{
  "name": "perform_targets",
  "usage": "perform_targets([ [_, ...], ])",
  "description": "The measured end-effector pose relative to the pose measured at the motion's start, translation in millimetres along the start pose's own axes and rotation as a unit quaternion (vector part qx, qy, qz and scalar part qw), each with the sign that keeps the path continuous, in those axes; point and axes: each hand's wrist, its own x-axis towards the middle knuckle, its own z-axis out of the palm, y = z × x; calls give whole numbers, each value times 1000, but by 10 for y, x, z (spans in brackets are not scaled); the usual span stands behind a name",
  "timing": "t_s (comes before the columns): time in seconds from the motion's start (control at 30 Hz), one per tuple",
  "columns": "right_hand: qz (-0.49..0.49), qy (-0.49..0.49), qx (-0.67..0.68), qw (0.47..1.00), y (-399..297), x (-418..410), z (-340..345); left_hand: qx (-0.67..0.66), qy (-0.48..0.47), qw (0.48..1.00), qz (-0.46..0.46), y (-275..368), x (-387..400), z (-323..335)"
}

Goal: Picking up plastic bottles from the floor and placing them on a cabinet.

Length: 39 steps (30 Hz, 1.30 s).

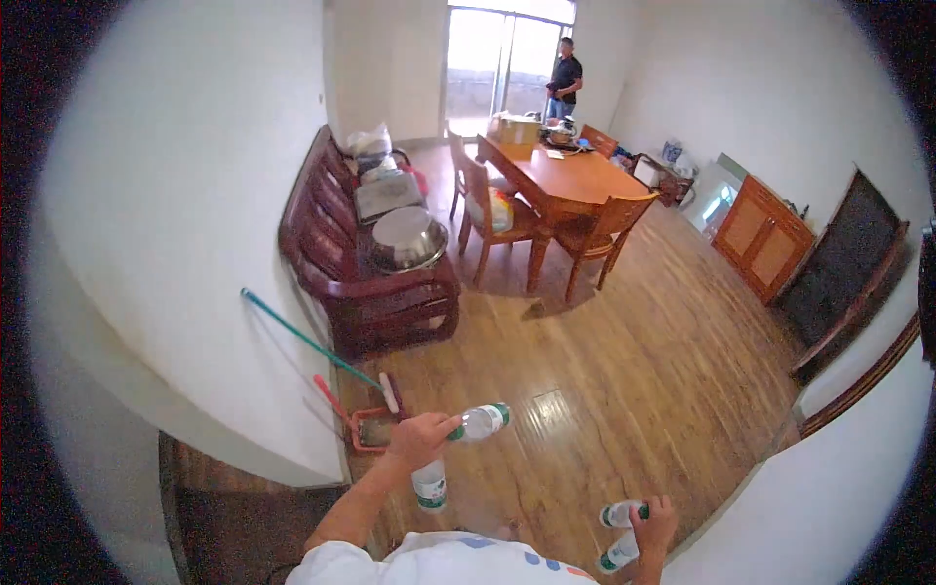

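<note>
My left hand (422, 440) is closed around the top ends of two clear plastic bottles with green-and-white labels. One bottle (486, 420) points to the right, and the other (430, 486) hangs below the hand. At the lower right, my right hand (656, 521) grips two more such bottles near their caps. Of these, the upper bottle (616, 514) lies sideways to the left of the fingers, and the lower bottle (619, 553) slants down to the left. Both pairs are above the wooden floor (570, 468).
A green-handled broom (314, 340) and a red dustpan (355, 431) stand by the left wall. A dark red wooden bench (322, 241) holds a metal basin (409, 238). Beyond are a wooden table (585, 175), chairs (607, 227) and a person (565, 77). A cabinet (764, 238) stands right.
</note>
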Motion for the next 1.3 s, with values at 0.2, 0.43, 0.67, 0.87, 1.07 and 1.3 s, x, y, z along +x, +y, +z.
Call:
perform_targets([
  [0.2, -9, 50, -16, 999, 976, 478, 58, 1, -11, 999, 35, 441, 989, 463],
  [0.43, -50, 29, 83, 995, 1371, 1739, 86, 28, -19, 999, 29, 890, 2106, 819],
  [0.67, -191, 158, 184, 951, 1068, 3855, 43, 61, 17, 998, 21, 743, 3555, 1456],
  [0.87, -132, 128, 166, 969, 1597, 5280, 65, 33, -15, 999, 23, 479, 5111, 2004],
  [1.07, -20, 80, 120, 989, 2656, 5906, 444, -2, -73, 992, 101, 421, 6753, 2994],
  [1.3, 66, 12, -32, 997, 3705, 7173, 439, -34, -83, 984, 157, 883, 8624, 4313],
])
